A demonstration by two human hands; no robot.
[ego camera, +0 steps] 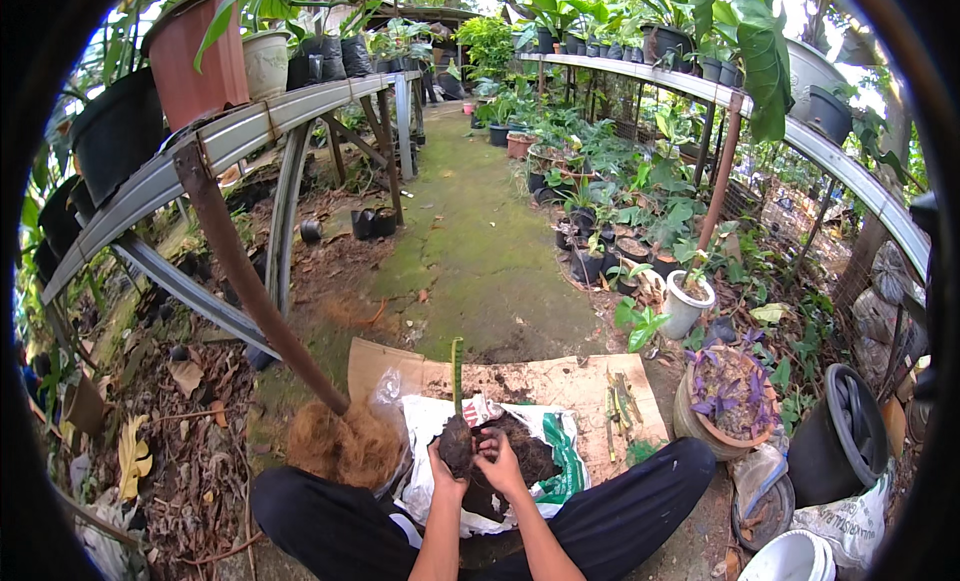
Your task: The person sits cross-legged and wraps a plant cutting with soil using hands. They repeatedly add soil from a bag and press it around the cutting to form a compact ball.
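Observation:
My left hand (444, 468) holds a dark ball of soil (455, 446) from which a green plant cutting (457, 374) stands upright. At the right side of the ball is my right hand (495, 457), fingers curled, the tips close to or touching the soil. Beneath both hands lies an opened white and green plastic sack (566, 450) with dark potting soil (529, 450) on it. The sack rests on a flattened cardboard sheet (592, 386). Several cut stem pieces (621, 408) lie on the cardboard to the right.
Brown coconut fibre (341, 446) is heaped left of the sack, beside a leaning rusty post (255, 281). On the right stand a pot of purple plants (726, 401), a black bucket (836, 438) and a white bucket (791, 558). Plant benches flank a mossy path (480, 228).

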